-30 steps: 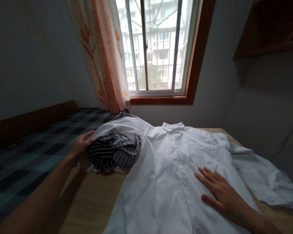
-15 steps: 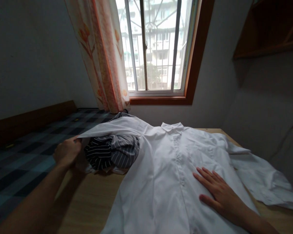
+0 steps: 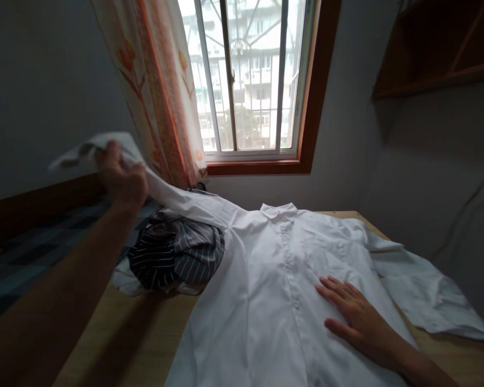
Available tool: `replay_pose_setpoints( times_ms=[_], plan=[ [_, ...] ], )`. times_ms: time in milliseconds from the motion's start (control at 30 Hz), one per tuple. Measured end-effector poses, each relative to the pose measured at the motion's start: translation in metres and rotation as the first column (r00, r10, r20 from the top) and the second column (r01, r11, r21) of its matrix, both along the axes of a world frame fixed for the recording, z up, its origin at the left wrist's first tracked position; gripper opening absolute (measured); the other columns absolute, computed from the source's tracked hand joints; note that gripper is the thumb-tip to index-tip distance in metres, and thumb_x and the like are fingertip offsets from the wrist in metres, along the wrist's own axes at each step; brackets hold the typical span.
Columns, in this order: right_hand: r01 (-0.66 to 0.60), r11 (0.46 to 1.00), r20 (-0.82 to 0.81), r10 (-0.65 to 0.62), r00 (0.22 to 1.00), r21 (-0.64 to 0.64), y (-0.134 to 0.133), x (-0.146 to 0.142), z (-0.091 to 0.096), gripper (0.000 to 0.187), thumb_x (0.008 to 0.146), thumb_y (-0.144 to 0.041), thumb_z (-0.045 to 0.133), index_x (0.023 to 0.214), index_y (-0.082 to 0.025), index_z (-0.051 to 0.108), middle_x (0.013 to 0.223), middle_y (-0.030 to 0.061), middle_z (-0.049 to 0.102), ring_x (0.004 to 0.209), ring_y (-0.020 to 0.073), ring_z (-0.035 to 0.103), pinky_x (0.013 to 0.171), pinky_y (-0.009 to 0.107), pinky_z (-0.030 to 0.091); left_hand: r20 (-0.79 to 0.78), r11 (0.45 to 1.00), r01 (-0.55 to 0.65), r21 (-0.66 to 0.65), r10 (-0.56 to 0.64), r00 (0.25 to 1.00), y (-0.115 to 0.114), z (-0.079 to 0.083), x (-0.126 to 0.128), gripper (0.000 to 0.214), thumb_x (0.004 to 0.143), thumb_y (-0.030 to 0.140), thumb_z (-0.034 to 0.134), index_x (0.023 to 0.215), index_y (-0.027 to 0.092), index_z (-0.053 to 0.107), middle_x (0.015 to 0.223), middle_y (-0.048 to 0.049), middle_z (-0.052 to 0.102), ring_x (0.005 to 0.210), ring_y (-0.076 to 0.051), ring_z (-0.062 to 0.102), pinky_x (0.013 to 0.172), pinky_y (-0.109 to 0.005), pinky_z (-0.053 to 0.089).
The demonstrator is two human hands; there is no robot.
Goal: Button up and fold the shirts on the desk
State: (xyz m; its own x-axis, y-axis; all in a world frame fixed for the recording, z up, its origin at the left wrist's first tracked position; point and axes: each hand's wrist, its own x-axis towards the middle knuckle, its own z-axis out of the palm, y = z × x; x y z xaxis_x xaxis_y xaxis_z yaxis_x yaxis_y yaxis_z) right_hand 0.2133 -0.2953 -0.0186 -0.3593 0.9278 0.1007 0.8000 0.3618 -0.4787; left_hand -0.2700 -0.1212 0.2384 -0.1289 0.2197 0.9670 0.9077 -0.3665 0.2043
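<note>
Head view, shirt body: the white shirt (image 3: 262, 306) lies front up on the wooden table (image 3: 157, 349), collar (image 3: 280, 210) at the far end; the front looks mostly spread, with soft creases, so this part seems largely done.
Right sleeve: the right sleeve (image 3: 435, 293) rests to the right, bent and wrinkled, partly on the table.
Left sleeve: the left sleeve (image 3: 193, 207) is raised off to the far left, over the striped bundle (image 3: 181, 250); it is not yet laid flat, so this side looks unfinished.
Left hand: the left hand (image 3: 123, 174) is closed around fabric near the sleeve's end, a loose tip sticking out beyond; blur hides the exact finger placing.
Right hand: the right hand (image 3: 353, 317) is palm down on the shirt, right of the button line (image 3: 292, 269), fingers extended, thumb apart, gripping nothing visible.
Fastening: whether every button is done up, I cannot tell.
</note>
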Motion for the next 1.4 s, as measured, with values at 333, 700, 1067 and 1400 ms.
replay_pose_setpoints(
  times_ms=[333,700,1067,1400],
  plan=[
    [-0.031,0.893,-0.886,-0.440,0.146,-0.448,0.003,0.011,0.014,0.093,0.077,-0.086,0.027,0.150,-0.029,0.028,0.148,0.0152,0.045,0.130,0.0359,0.048,0.102,0.057,0.041,-0.620,0.621,-0.021,-0.783,-0.778,0.103,-0.083,-0.131,0.172,0.061,0.087,0.017,0.054,0.144,0.031,0.038,0.123,-0.0047,0.064,0.090,-0.018,0.063,0.079,-0.029,0.046],
    [0.416,0.900,-0.559,-0.413,0.719,-0.130,0.001,0.008,0.001,0.073,0.079,-0.045,0.062,0.144,-0.025,0.037,0.149,0.0099,0.042,0.138,0.0275,0.038,0.114,0.042,0.028,-0.740,0.743,-0.260,-0.616,-0.434,0.514,-0.026,-0.125,0.149,0.053,0.074,0.015,0.060,0.127,0.021,0.056,0.134,-0.0138,0.053,0.124,-0.033,0.045,0.099,-0.048,0.034],
    [0.123,0.910,-0.793,-0.407,0.453,-0.396,-0.015,0.030,0.023,0.086,0.073,-0.047,0.072,0.148,-0.026,0.034,0.136,0.0137,0.057,0.116,0.0315,0.060,0.099,0.047,0.047,-0.782,0.858,-0.339,-0.387,-0.110,0.613,-0.004,-0.097,0.127,0.022,0.088,0.012,0.042,0.094,0.012,0.063,0.091,-0.0148,0.066,0.092,-0.031,0.060,0.082,-0.046,0.039],
    [-0.119,0.776,-0.559,-0.331,0.760,-0.620,-0.027,0.028,0.014,0.060,0.070,-0.048,0.073,0.120,-0.018,0.061,0.054,-0.0038,0.059,0.050,0.0149,0.061,0.050,0.022,0.047,-0.590,0.266,-0.545,-0.795,-0.548,0.594,-0.004,-0.071,0.100,0.024,0.075,0.019,0.057,0.095,0.018,0.072,0.096,-0.0084,0.071,0.089,-0.025,0.065,0.076,-0.032,0.047]
  ],
)
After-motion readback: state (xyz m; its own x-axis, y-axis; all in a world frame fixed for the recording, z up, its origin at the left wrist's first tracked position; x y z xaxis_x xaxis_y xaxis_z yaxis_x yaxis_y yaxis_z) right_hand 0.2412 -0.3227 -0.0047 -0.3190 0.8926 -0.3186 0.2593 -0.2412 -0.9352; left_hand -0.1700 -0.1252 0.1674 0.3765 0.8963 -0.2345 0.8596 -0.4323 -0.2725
